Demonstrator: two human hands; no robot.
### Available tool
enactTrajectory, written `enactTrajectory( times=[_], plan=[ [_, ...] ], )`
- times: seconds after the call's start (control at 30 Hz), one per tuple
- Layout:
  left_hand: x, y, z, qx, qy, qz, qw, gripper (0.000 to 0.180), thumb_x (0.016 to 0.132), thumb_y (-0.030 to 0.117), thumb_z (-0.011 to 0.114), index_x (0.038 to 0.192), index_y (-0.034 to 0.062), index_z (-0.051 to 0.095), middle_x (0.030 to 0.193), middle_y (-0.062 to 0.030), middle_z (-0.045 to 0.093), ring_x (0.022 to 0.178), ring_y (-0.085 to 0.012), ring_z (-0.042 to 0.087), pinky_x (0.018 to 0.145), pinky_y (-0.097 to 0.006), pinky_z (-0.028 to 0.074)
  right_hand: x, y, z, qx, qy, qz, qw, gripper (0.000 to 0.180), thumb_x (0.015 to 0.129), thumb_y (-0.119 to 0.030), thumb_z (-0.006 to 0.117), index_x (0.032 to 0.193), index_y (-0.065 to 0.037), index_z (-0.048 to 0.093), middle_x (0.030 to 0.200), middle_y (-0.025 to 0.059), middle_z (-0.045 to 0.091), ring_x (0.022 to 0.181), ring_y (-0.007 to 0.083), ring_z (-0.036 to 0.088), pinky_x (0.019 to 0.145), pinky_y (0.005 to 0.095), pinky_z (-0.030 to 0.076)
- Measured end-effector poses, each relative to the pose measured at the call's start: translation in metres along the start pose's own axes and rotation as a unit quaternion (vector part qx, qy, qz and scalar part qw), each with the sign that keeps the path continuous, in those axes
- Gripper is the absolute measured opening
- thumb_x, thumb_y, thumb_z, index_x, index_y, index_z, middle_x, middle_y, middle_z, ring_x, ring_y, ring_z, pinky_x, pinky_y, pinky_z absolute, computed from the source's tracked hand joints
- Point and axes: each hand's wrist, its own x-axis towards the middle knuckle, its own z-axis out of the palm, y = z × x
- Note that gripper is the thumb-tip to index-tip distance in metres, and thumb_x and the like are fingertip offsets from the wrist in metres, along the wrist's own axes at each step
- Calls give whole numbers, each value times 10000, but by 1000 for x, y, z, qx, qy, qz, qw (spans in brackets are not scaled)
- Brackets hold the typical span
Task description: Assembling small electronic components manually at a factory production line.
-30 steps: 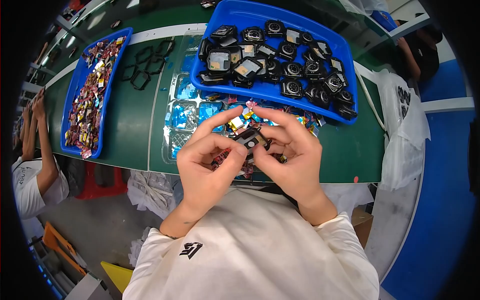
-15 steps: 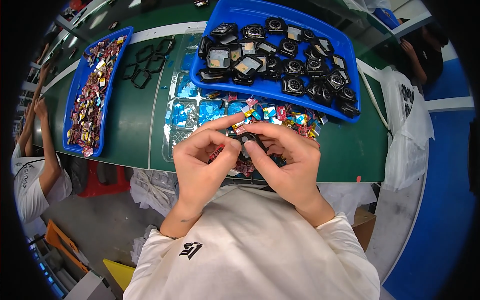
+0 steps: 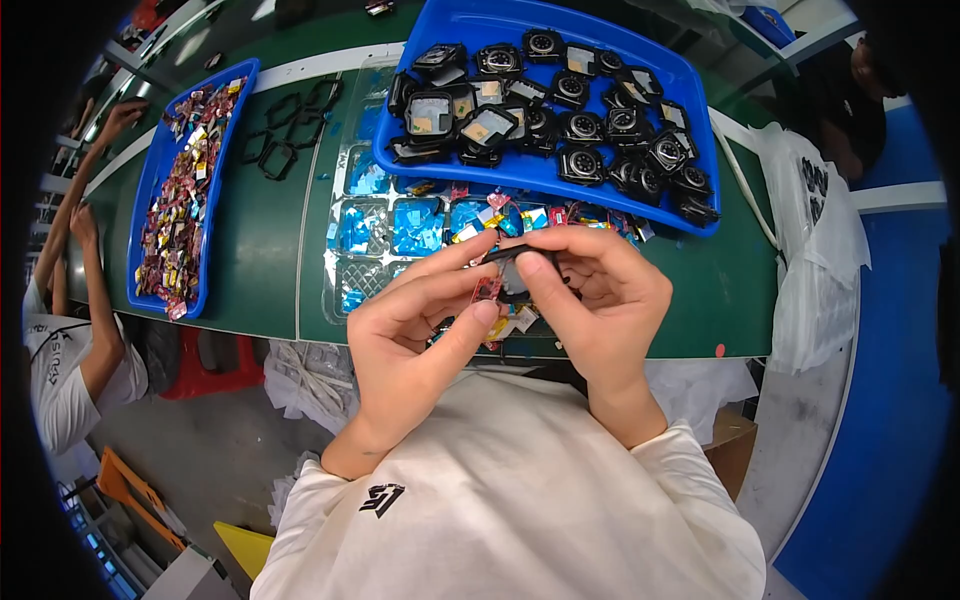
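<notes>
A black watch-like case (image 3: pixel 514 272) with a greyish face is held in front of my chest, gripped by my right hand (image 3: pixel 610 305). The thumb lies across its face, and the other fingers curl behind it. Between the thumb and fingers of my left hand (image 3: pixel 405 325) is a small red circuit board (image 3: pixel 486 291), close against the case's left edge. My left fingertips reach the case's upper left side. Both hands are over a heap of small red, yellow and white electronic parts (image 3: pixel 520 322), partly hidden by my fingers.
Beyond my hands, a blue tray (image 3: pixel 540 181) holds many black watch cases. A clear compartment tray (image 3: pixel 338 275) contains blue film pieces. Farther left are loose black frames (image 3: pixel 278 158) and another blue tray (image 3: pixel 203 290) of small parts. A co-worker's arms (image 3: pixel 88 240) show at the left edge.
The black case has turned, so its greyish face shows more. My left thumb and fingers have opened out, bringing the red circuit board up beside it. A co-worker's hand has risen at the left.
</notes>
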Motion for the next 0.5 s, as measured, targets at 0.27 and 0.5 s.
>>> enactTrajectory(
  times=[0.27,0.5],
  plan=[
    [0,-4,-1,12,12,7,1000,143,790,-78,653,929,-95,623,1022,-138,592,874,-148,616,811,-248,523,3,-3,-6,91,-21,69,993,204,767,81,660,929,30,547,911,121,663,840,114,643,681,204,526],
    [-1,-6,-7,-72,-12,-62,995,101,817,-22,662,909,-51,634,839,-82,650,783,-116,627,718,-227,521,0,-3,-5,2,-43,-13,999,183,761,93,648,876,13,530,927,160,674,798,131,656,671,217,540]
  ],
)
